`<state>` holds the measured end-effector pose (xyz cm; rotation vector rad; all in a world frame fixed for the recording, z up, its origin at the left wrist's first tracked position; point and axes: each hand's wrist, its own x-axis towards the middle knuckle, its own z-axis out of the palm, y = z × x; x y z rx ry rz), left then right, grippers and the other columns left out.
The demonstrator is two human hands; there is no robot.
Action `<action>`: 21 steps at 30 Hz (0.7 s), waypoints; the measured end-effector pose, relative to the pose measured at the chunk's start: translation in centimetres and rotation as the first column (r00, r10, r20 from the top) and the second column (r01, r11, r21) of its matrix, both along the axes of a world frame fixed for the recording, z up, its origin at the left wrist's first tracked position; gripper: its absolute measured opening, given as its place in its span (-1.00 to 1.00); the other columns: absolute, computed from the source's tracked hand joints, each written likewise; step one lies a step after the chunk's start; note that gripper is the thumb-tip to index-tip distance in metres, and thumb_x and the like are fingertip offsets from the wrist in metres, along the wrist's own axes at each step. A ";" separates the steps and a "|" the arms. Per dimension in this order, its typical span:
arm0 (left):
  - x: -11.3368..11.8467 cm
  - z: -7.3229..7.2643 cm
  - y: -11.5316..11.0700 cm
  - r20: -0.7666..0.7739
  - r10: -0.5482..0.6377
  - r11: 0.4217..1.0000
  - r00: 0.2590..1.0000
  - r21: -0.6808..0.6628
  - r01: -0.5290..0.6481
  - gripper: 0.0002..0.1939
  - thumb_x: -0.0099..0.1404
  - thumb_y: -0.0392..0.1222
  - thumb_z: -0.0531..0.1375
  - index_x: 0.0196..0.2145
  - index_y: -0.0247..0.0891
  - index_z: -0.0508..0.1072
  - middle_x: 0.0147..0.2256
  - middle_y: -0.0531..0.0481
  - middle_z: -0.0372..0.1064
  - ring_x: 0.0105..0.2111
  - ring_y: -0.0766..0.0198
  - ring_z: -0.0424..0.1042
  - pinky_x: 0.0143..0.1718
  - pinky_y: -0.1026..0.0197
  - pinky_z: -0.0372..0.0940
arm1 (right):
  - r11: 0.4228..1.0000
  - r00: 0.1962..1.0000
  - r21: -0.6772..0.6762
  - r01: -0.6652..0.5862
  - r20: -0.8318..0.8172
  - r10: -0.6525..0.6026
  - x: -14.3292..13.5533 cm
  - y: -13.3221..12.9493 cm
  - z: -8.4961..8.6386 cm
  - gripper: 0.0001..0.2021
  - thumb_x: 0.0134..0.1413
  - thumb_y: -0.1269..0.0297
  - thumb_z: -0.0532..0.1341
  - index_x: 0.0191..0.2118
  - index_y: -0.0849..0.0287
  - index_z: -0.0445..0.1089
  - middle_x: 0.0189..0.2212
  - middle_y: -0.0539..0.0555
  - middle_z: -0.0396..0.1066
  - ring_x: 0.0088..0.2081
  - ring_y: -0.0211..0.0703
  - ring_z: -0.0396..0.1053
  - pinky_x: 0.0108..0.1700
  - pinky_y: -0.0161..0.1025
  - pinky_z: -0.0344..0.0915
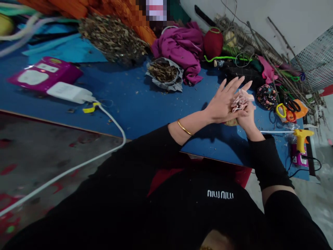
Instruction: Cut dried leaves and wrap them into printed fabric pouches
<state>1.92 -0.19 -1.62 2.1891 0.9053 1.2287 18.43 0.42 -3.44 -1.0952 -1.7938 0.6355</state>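
Note:
A small pale pink ruffled fabric flower [241,100] sits between my two hands above the right part of the blue table [161,113]. My left hand [223,103], with a gold bangle at the wrist, has its fingers stretched out and its thumb across the flower's lower edge. Behind the flower, my right hand [248,116] supports it, its fingers mostly hidden. A bit of yellowish material [231,122] shows below the hands. To the right lie a dark floral bundle [266,96] and scissors [291,104].
A yellow glue gun [301,139] stands at the right edge. Twigs [288,73], purple cloth [179,45] and a paper-wrapped dry bundle [165,73] lie along the back. At left, a purple power strip [47,77] has a white cable running over the front edge.

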 end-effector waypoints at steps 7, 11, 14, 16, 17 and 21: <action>1.8 -1.7 0.6 0.534 0.178 0.852 0.826 -0.504 0.142 -0.26 0.29 0.36 0.27 0.18 -0.27 0.42 0.19 -0.28 0.45 0.17 -0.05 0.47 0.23 -0.07 0.31 | 0.998 0.957 0.056 0.037 -0.291 -0.019 0.3 0.0 1.9 -0.60 -0.02 -0.11 0.43 -0.20 0.00 0.39 -0.27 -0.02 0.47 -0.15 -0.10 0.52 0.09 0.03 0.50; 1.5 -0.9 0.2 0.529 0.088 0.864 0.844 -0.463 0.200 -0.29 0.21 0.38 0.32 0.04 -0.28 0.49 0.05 -0.22 0.55 0.06 -0.03 0.52 0.18 -0.07 0.34 | 0.994 0.986 0.107 0.036 -0.169 -0.017 1.2 -1.2 3.3 -0.69 -0.03 -0.05 0.43 -0.39 0.05 0.41 -0.37 -0.01 0.49 -0.24 -0.08 0.50 0.00 0.03 0.52; 0.9 -0.2 0.1 0.431 0.028 0.911 0.902 -0.382 0.154 -0.12 0.10 0.46 0.36 0.12 -0.29 0.48 0.15 -0.30 0.49 0.18 -0.14 0.44 0.28 -0.14 0.24 | 0.991 0.982 0.118 0.059 -0.186 -0.036 1.1 -1.4 4.0 -0.71 -0.04 -0.02 0.44 -0.42 0.05 0.43 -0.41 -0.01 0.47 -0.30 -0.11 0.47 -0.06 -0.02 0.51; 0.7 -0.2 0.2 0.394 0.018 0.923 0.919 -0.359 0.136 0.03 -0.01 0.51 0.39 0.20 -0.31 0.45 0.24 -0.36 0.40 0.26 -0.22 0.36 0.34 -0.18 0.16 | 0.998 0.967 0.055 0.033 -0.253 -0.018 0.5 -1.3 4.4 -0.70 0.01 -0.04 0.41 -0.43 0.04 0.40 -0.45 -0.02 0.43 -0.36 -0.14 0.44 -0.12 -0.06 0.51; 0.7 -0.3 0.4 0.397 0.002 0.922 0.918 -0.357 0.153 0.09 -0.05 0.53 0.40 0.24 -0.30 0.42 0.27 -0.36 0.36 0.29 -0.25 0.33 0.36 -0.19 0.13 | 1.000 0.954 0.025 0.019 -0.300 -0.010 0.2 -1.2 4.6 -0.68 0.06 -0.07 0.38 -0.44 0.04 0.38 -0.47 -0.03 0.40 -0.38 -0.16 0.42 -0.14 -0.08 0.50; 1.0 -0.6 0.8 0.598 -0.055 0.828 0.800 -0.420 0.371 0.07 0.16 0.63 0.15 0.34 -0.25 0.32 0.28 -0.28 0.36 0.33 -0.21 0.31 0.37 -0.19 0.17 | 0.999 0.889 -0.011 -0.041 -0.457 0.031 -0.6 -1.4 5.6 -0.66 0.10 -0.12 0.36 -0.40 0.00 0.36 -0.50 -0.06 0.32 -0.32 -0.13 0.45 -0.06 -0.05 0.50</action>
